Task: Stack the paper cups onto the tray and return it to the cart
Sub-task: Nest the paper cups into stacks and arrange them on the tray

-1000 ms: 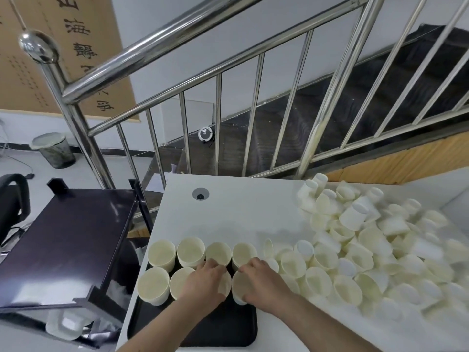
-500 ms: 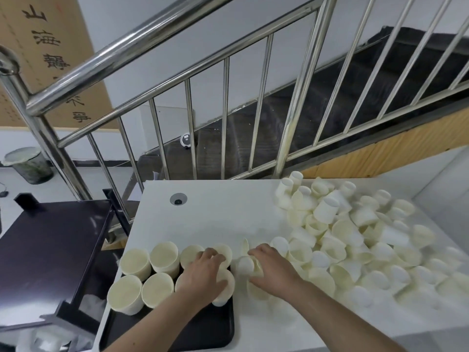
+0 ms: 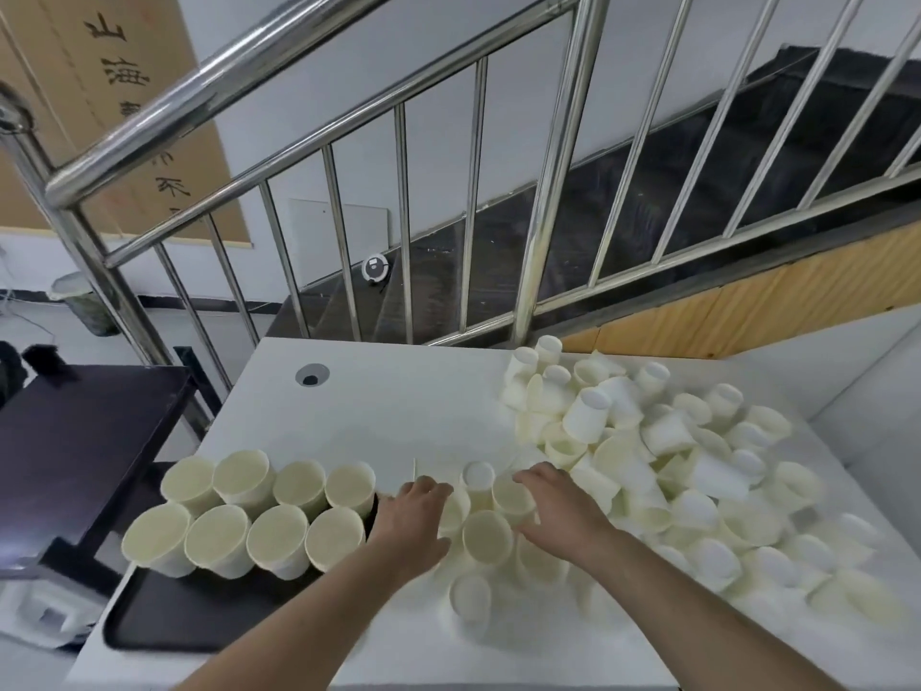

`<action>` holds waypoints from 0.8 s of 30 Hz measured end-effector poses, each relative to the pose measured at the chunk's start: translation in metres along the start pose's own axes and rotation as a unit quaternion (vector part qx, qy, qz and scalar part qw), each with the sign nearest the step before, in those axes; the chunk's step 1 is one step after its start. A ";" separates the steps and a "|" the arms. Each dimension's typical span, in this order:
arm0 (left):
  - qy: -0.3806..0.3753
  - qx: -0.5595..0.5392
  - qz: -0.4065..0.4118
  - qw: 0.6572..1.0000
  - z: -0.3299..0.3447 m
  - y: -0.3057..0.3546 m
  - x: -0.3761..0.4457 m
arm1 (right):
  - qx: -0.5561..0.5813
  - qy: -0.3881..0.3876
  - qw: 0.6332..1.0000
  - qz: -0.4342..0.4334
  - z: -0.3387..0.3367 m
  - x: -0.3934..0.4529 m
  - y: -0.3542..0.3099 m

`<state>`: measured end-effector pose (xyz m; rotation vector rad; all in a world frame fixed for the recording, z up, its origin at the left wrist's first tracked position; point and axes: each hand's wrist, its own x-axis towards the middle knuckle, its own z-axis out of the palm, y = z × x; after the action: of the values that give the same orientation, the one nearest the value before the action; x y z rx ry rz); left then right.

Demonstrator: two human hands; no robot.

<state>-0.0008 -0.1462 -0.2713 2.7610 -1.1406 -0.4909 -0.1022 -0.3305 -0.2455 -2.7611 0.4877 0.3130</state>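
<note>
Both hands, left hand and right hand, are laid among loose paper cups beside the tray; whether anything is actually gripped cannot be told. Eight upright cups could be toppled by a careless sweep.

Left hand fingers hidden among blurred cups.
</note>
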 end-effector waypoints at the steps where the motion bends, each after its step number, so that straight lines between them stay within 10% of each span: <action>1: -0.003 0.005 -0.003 1.000 0.001 0.004 0.003 | -0.001 -0.005 1.000 -0.003 -0.001 0.002 0.004; 24: -0.041 0.011 -0.015 0.999 0.027 0.005 0.061 | -0.008 -0.073 0.997 -0.015 0.033 0.072 0.031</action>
<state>0.0275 -0.1923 -0.3106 2.8047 -1.1280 -0.6043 -0.0530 -0.3680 -0.3031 -2.7320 0.4085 0.5101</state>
